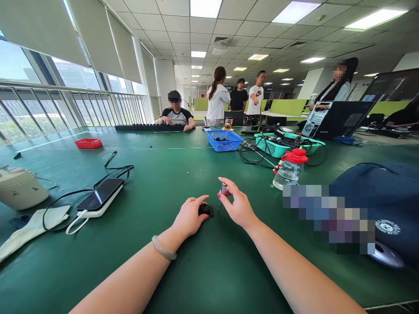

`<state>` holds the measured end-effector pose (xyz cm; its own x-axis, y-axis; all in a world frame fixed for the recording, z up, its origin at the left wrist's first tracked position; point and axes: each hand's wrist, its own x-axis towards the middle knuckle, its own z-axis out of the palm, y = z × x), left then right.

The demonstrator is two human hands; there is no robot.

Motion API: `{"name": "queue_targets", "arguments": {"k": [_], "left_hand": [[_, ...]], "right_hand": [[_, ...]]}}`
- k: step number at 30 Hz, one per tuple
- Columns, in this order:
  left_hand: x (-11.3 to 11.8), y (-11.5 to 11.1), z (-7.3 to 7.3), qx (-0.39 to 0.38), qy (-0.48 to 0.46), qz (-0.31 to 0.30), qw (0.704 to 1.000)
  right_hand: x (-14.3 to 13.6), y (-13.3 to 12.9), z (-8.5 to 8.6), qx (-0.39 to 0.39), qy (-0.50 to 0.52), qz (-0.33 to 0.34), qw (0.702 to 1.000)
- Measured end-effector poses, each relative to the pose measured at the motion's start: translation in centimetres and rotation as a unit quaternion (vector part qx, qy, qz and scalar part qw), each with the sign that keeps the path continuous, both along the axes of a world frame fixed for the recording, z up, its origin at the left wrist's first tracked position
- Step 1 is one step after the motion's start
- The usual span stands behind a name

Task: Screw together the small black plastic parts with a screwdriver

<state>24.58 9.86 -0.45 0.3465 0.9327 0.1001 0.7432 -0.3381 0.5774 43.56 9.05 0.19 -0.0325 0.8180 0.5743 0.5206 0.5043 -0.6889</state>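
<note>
On the green tabletop [209, 266], my left hand [190, 214] is closed around a small black part [206, 209]; my fingers cover much of it, and its kind is unclear. Just to the right, my right hand [238, 201] pinches a small screwdriver [223, 189] between thumb and fingers. Its thin shaft points down toward the table, beside the black part and seemingly apart from it. Whether the tip touches the tabletop I cannot tell.
A phone [101, 194] with cables lies left, near a cream pot [21, 189]. Ahead are a red tray [88, 143], a blue basket [224, 141] and a green basket [275, 150] with cables. A red-capped bottle [290, 170] and dark bag [382, 200] stand right. A person [176, 114] sits opposite.
</note>
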Motion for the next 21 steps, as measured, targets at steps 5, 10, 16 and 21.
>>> {"name": "queue_targets", "arguments": {"k": [5,10,16,21], "left_hand": [[0.07,-0.15,0.02,-0.002,0.002,-0.005,1.000],[0.08,-0.08,0.11,0.000,0.005,-0.004,1.000],[-0.03,-0.03,-0.08,0.011,0.010,-0.010,1.000],[-0.13,-0.03,-0.26,0.013,0.011,-0.011,1.000]], "right_hand": [[0.05,0.01,-0.07,-0.002,-0.002,-0.001,1.000],[-0.03,0.00,0.02,-0.002,-0.001,0.002,1.000],[0.01,0.03,-0.11,-0.003,-0.008,-0.007,1.000],[-0.09,0.09,-0.20,-0.003,-0.005,-0.003,1.000]]}}
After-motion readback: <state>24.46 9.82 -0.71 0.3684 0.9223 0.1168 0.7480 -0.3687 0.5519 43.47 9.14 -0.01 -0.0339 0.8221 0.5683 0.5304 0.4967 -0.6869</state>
